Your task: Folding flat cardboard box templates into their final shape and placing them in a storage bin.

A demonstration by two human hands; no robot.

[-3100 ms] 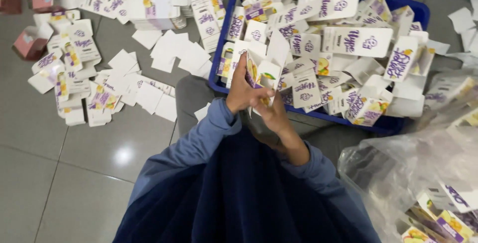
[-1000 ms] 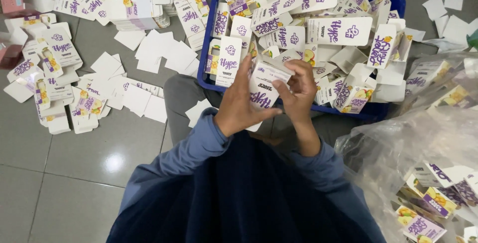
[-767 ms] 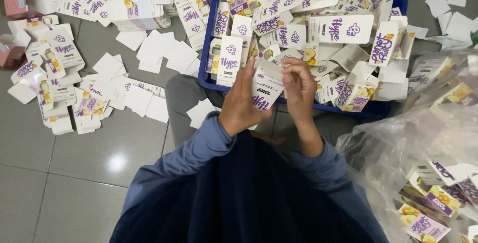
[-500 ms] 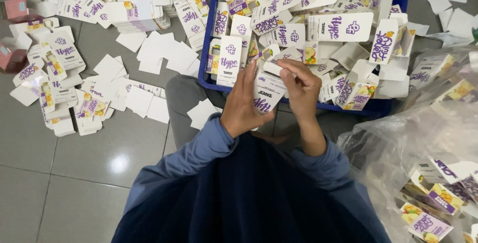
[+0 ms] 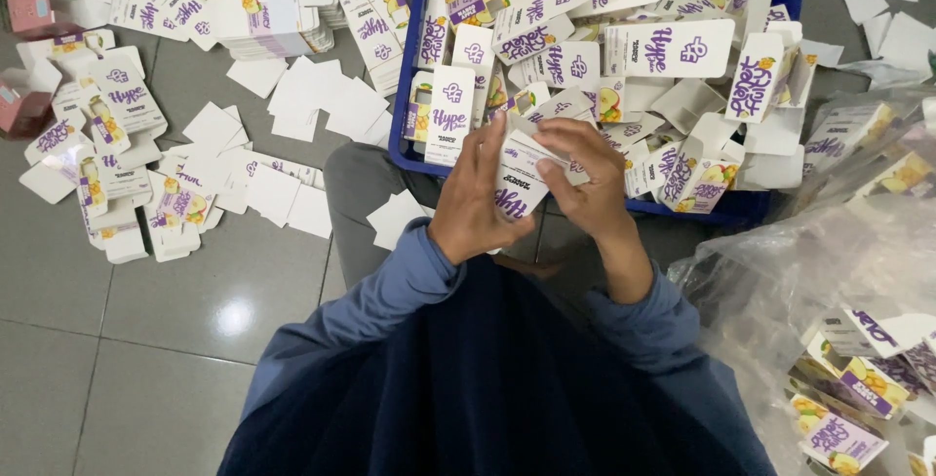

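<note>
Gripped from both sides, a small white-and-purple carton (image 5: 517,183) sits mid-scene, just near of the blue crate (image 5: 403,96). Far left, I see flat cartons (image 5: 127,115) strewn over the floor tiles (image 5: 146,339). The left hand (image 5: 475,205) wraps the carton's body with its fingers closed on it; the right hand (image 5: 590,178) pinches the top flap. I judge it is mid-fold, and closing the flap calls for a steady left hold. Half a second ago the right fingers sat lower. A clear bag (image 5: 829,271) of cartons lies right.
</note>
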